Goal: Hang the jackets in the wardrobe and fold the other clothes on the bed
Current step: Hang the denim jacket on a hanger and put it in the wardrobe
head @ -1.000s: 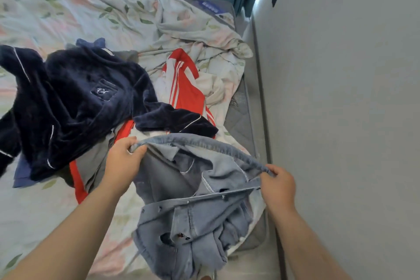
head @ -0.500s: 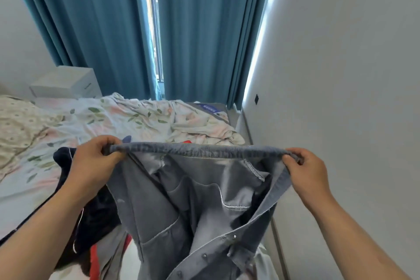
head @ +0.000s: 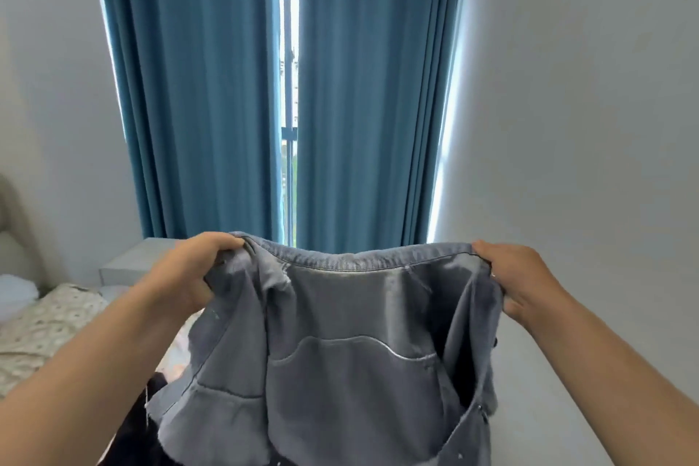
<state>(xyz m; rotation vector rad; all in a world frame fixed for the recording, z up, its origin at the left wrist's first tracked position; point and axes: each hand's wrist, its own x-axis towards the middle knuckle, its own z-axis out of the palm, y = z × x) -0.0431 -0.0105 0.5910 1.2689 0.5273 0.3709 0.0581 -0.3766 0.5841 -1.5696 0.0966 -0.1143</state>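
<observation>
Left hand point(head: 189, 276) grips one end of the top edge of a grey-blue denim jacket point(head: 359, 359), with the fingers curled over the seam and bunching the cloth beneath them. Right hand point(head: 520, 278) grips the opposite end in like manner, fingers folded round the edge. Both forearms reach forward from the lower corners of the view.

The jacket is held up in the air, its top edge stretched nearly level between the two hands. The body of the garment hangs down and passes out of view at the bottom. A curved line of stitching crosses the middle panel. On the right side the cloth folds open on a dark gap, with small metal studs point(head: 480, 407) just below it.

Behind the jacket hang blue curtains point(head: 208, 87), parted by a narrow strip of window point(head: 289, 87). A pale wall point(head: 567, 125) fills the right of the view.

A grey bedside cabinet point(head: 136, 263) stands to the left of the curtains, partly hidden by the left hand. The bed point(head: 45, 325), covered in a pale patterned sheet, occupies the lower left, with a white pillow point(head: 15, 293) at its far end. A dark garment point(head: 136, 431) lies below the left forearm, beside the jacket's lower edge.
</observation>
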